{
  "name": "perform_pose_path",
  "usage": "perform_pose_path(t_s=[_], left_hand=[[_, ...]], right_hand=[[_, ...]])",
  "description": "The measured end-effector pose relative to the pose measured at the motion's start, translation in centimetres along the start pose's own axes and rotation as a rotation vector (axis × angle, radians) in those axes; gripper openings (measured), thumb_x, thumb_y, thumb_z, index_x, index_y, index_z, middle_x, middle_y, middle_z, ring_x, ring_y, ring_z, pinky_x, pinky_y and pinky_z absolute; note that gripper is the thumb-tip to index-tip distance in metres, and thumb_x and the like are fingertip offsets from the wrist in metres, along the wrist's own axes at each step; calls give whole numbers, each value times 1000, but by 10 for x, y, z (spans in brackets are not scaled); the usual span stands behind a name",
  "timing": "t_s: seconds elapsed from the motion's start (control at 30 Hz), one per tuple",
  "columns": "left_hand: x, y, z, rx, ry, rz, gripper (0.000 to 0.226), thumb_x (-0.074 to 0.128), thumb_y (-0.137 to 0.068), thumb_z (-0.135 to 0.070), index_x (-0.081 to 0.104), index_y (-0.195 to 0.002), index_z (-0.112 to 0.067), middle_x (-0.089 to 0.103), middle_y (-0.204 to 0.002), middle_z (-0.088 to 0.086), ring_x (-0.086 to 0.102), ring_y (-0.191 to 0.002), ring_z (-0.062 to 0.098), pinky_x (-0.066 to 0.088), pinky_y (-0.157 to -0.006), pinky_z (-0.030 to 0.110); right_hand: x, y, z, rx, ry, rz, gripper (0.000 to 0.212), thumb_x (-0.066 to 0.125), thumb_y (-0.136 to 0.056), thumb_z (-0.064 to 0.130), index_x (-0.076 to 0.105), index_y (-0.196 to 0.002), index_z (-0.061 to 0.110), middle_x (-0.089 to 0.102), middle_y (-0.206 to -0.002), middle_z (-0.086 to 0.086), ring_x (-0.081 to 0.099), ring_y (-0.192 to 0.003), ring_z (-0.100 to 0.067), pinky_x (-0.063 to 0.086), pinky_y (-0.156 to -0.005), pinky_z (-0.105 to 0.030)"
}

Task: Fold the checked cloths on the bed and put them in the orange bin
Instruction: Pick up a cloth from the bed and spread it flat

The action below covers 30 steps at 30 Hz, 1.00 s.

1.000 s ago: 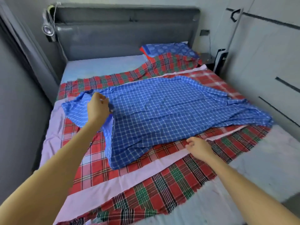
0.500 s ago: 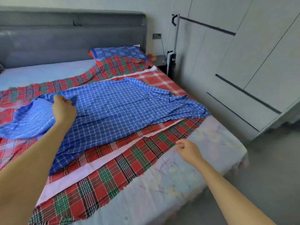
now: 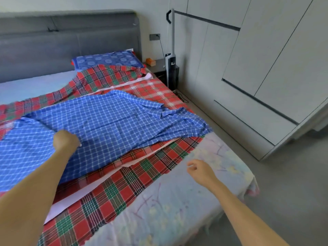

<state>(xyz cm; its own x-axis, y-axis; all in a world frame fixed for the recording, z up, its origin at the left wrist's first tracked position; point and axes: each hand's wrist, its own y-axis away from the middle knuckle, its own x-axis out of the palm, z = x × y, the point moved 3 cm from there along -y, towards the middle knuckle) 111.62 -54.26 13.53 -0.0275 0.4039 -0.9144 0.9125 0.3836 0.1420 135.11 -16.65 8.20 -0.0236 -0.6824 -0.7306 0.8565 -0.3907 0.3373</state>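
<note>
A blue checked cloth [image 3: 113, 125] lies spread across the middle of the bed, its left part doubled over. My left hand [image 3: 65, 142] grips a fold of it near its middle left. Under it lie a red-and-green checked cloth [image 3: 115, 189] reaching the bed's near edge and a lighter red checked cloth [image 3: 152, 89] farther back. My right hand [image 3: 200, 172] hovers over the pale bedsheet near the bed's right edge, fingers loosely curled, holding nothing. No orange bin is in view.
A grey headboard [image 3: 67, 43] stands at the back with a blue patterned pillow [image 3: 108, 59] below it. A stick vacuum [image 3: 171, 55] and a nightstand [image 3: 158, 65] stand beside the bed. Grey wardrobe doors [image 3: 266, 68] line the right wall, with grey floor between.
My view has swung to the right. My left hand has carried the blue cloth's fold towards the right. My right hand has moved off the red cloth to the bed's right edge.
</note>
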Motion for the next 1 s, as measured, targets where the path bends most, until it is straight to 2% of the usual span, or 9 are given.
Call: perform_pose_path(t_s=[0.17, 0.27, 0.37, 0.47, 0.6, 0.7, 0.8, 0.9, 1.0], left_hand=[[68, -14, -86, 36, 76, 47, 35, 55, -94, -14, 48, -62, -3, 37, -43, 3, 31, -41, 20, 27, -43, 27], [104, -10, -144, 90, 89, 62, 36, 51, -97, -16, 56, -66, 1, 40, -46, 7, 34, -42, 24, 37, -45, 33], [131, 3, -211, 263, 208, 36, 41, 50, -98, -17, 59, -63, 4, 49, -52, 16, 40, -46, 28, 41, -63, 36], [156, 30, -291, 391, 275, 10, 39, 49, -97, -18, 60, -69, 6, 54, -61, 24, 40, -51, 26, 27, -60, 29], [197, 96, -405, 660, 385, 3, 38, 51, -97, -17, 52, -64, 2, 52, -56, 19, 41, -49, 26, 36, -51, 33], [240, 140, -473, 810, 446, 73, 23, 55, -95, -15, 64, -76, -5, 61, -62, 8, 51, -53, 22, 44, -56, 33], [305, 137, -500, 644, 469, 163, 15, 56, -94, -14, 68, -91, -5, 62, -69, 4, 51, -59, 17, 42, -60, 26], [366, 119, -498, 433, 455, 200, 14, 57, -94, -17, 60, -82, -11, 56, -61, -1, 47, -52, 11, 36, -50, 13], [403, 105, -480, 286, 406, 243, 8, 58, -93, -17, 60, -87, -12, 66, -76, 11, 55, -61, 21, 46, -55, 25]], right_hand=[[-44, -70, -48, 71, 52, 32, 28, 50, -95, 22, 60, -120, 14, 63, -119, -6, 58, -108, -23, 43, -89, -28], [-70, -116, -71, 93, 45, 17, 26, 52, -93, 22, 61, -116, 14, 65, -114, -6, 60, -104, -24, 43, -85, -27], [-85, -157, -94, 123, 19, 29, 24, 54, -92, 20, 62, -114, 13, 67, -105, -6, 61, -96, -23, 42, -82, -27], [-104, -204, -119, 137, 10, 5, 24, 53, -92, 18, 63, -113, 13, 65, -115, -7, 59, -107, -26, 43, -88, -30], [-128, -279, -164, 178, 11, -19, 22, 51, -90, 12, 66, -104, 5, 67, -106, -14, 61, -101, -32, 45, -80, -32], [-141, -339, -201, 185, -4, -18, 23, 53, -91, 13, 69, -103, 2, 66, -109, -19, 59, -104, -34, 42, -79, -32], [-142, -395, -240, 271, -10, 34, 27, 51, -91, 14, 66, -94, -9, 64, -101, -28, 60, -97, -38, 45, -76, -37], [-131, -452, -279, 368, -62, 62, 31, 46, -93, 16, 56, -67, 2, 55, -86, -24, 54, -80, -32, 39, -68, -34], [-113, -493, -306, 433, -121, 91, 34, 44, -96, 20, 64, -96, -8, 61, -104, -28, 58, -97, -38, 40, -74, -35]])
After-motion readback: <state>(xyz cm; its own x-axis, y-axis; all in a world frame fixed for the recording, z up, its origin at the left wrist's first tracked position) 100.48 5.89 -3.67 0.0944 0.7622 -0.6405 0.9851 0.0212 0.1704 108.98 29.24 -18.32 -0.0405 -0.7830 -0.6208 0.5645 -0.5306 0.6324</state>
